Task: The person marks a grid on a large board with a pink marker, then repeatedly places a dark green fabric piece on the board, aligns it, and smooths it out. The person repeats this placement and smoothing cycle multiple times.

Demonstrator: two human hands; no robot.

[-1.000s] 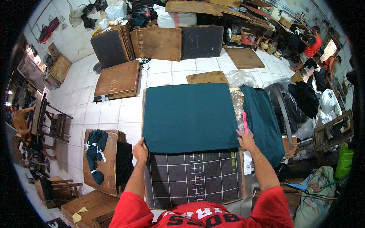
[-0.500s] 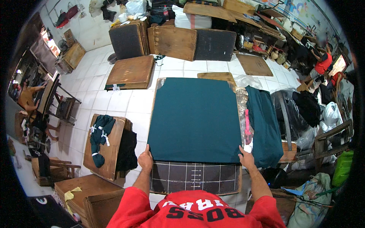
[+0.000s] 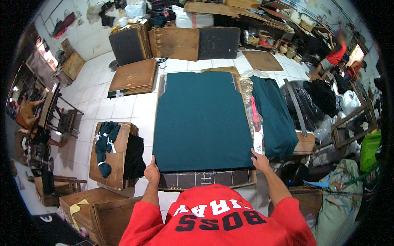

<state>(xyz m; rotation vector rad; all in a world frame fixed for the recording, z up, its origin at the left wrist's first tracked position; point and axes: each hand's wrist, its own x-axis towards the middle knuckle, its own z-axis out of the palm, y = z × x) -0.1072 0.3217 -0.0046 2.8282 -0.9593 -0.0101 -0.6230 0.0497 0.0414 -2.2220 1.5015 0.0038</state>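
A large teal cloth [image 3: 201,123] is spread flat over a dark gridded board [image 3: 230,178] directly ahead of the person, and its near corners are flanked by both hands. The near left corner is met by the left hand [image 3: 152,173], with the index finger pointed forward and the other fingers curled; whether fabric is pinched cannot be told. The near right corner is met by the right hand [image 3: 261,162], index finger extended and the rest bent, and a grip cannot be confirmed there either. The board is covered almost to its side edges, while a ruled strip is exposed along the near edge and small patches are exposed at the far corners. On the left, a band of white tiled floor [image 3: 141,127] is left between the cloth and a stack of wooden boards [image 3: 117,166], on which a teal bundle [image 3: 108,137] tied with white strips is laid. On the right, room is narrower: a pink tool [image 3: 254,110] and a white slip [image 3: 257,141] are set beside the cloth's edge, with a folded teal fabric [image 3: 273,119] placed just beyond. Dark marks are borne by the slip, too small to be read. Large block lettering in white and black is printed across the red shirt [image 3: 217,201].
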